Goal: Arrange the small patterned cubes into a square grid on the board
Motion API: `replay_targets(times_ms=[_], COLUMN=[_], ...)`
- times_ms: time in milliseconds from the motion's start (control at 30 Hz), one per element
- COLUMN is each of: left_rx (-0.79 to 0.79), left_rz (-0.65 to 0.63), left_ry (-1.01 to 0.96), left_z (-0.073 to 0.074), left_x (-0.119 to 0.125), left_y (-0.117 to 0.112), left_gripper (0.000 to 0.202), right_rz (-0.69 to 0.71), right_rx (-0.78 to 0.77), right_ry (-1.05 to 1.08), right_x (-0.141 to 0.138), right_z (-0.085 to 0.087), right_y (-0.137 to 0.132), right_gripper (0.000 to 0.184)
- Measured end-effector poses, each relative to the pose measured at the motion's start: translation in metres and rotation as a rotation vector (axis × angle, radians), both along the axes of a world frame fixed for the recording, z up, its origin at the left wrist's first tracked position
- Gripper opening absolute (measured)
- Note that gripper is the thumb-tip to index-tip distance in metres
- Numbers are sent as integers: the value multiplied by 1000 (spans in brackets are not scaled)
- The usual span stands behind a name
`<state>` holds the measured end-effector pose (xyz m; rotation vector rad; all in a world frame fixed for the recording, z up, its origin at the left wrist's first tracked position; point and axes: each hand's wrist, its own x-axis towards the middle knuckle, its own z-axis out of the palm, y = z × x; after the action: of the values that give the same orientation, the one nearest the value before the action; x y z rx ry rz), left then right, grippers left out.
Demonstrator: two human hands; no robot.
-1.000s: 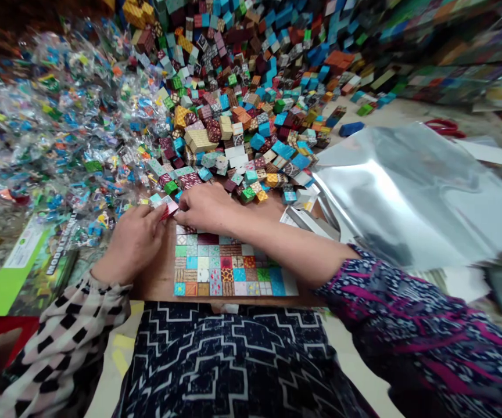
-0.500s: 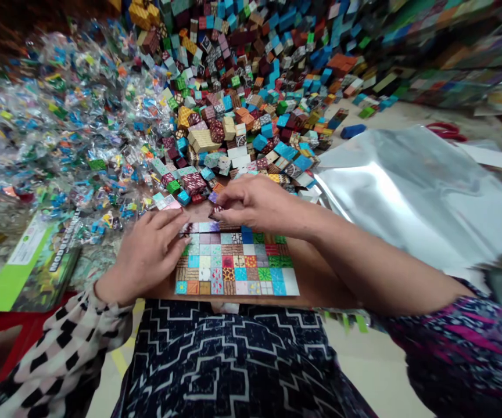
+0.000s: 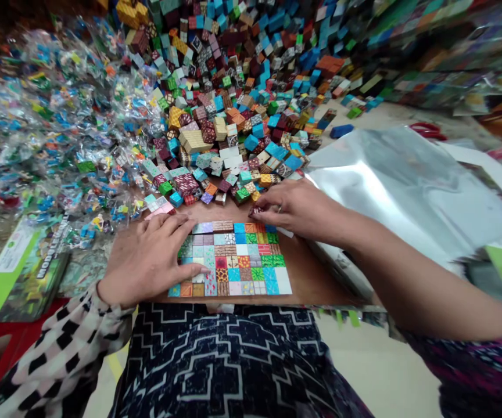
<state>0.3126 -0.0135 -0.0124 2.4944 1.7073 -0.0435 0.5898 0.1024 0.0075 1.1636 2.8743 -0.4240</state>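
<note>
A flat rectangle of patterned cubes [image 3: 237, 261], set edge to edge in rows, lies on the brown board [image 3: 307, 273] in front of me. My left hand [image 3: 157, 255] rests over the rectangle's left side, thumb and fingers apart, covering some cubes there. Just above the top right part of the rectangle is my right hand [image 3: 292, 209], its thumb and fingertips pinched on a small dark red patterned block [image 3: 257, 212]. Loose blocks [image 3: 233, 157] are heaped right behind both hands.
Clear bags of small coloured pieces [image 3: 72, 128] are piled at the left. Shiny plastic sleeves [image 3: 386, 191] lie at the right, with red scissors [image 3: 427, 130] behind. A green and white printed package [image 3: 20, 267] lies at the left edge.
My right hand has moved right along the rectangle's far edge with the dark red block. My left hand has spread further over the left side. The whole view has shifted slightly.
</note>
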Motion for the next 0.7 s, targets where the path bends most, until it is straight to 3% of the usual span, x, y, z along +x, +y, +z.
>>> replay_targets(times_ms=[200,333,500,700], left_rx=[-131,-133,-99,-11], left_rz=[-55,-103,-114,-118], left_ry=[-91,-103,-93,-78], left_z=[12,6,0,7], left_x=[25,33,35,21], left_y=[22,29,30,17], left_gripper=[84,88,78,98], right_rz=[3,-2,45,47], right_rx=[34,74,117,192], right_ry=[-173,-65,14,95], right_x=[-21,-20,-20,-25], right_z=[-3,-3,-13,-28], right_y=[-6,-22,-52,-71], right_gripper=[30,35,64,79])
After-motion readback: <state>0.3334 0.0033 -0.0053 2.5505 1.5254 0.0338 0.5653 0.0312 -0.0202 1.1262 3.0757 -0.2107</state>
